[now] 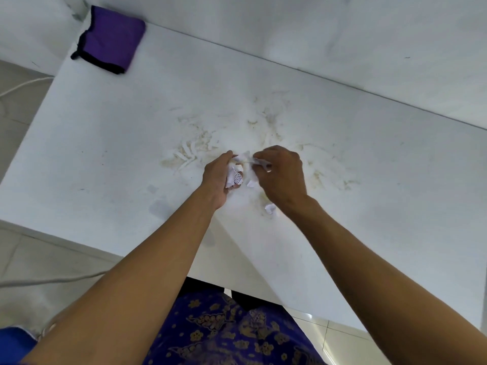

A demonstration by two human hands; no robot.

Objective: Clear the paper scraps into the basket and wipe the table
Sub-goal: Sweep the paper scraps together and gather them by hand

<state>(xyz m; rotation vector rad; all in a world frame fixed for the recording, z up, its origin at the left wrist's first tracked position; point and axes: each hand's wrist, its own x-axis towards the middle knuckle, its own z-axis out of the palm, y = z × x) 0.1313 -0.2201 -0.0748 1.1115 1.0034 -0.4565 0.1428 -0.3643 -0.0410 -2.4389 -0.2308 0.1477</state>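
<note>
Both hands meet over the middle of the white table (105,154). My left hand (217,177) is cupped around a bunch of white paper scraps (235,175), one with red print. My right hand (279,175) pinches another scrap (259,161) right beside that bunch. Two loose scraps lie on the table: one between the hands (251,183) and one under my right wrist (270,208). A folded purple cloth (110,39) with black trim lies at the table's far left corner. No basket is in view.
Brownish stains and smears (268,122) spread across the table's middle, beyond and around the hands. A wall runs along the table's far edge. White cables (23,86) lie on the tiled floor to the left. A blue object (13,343) shows at the bottom left.
</note>
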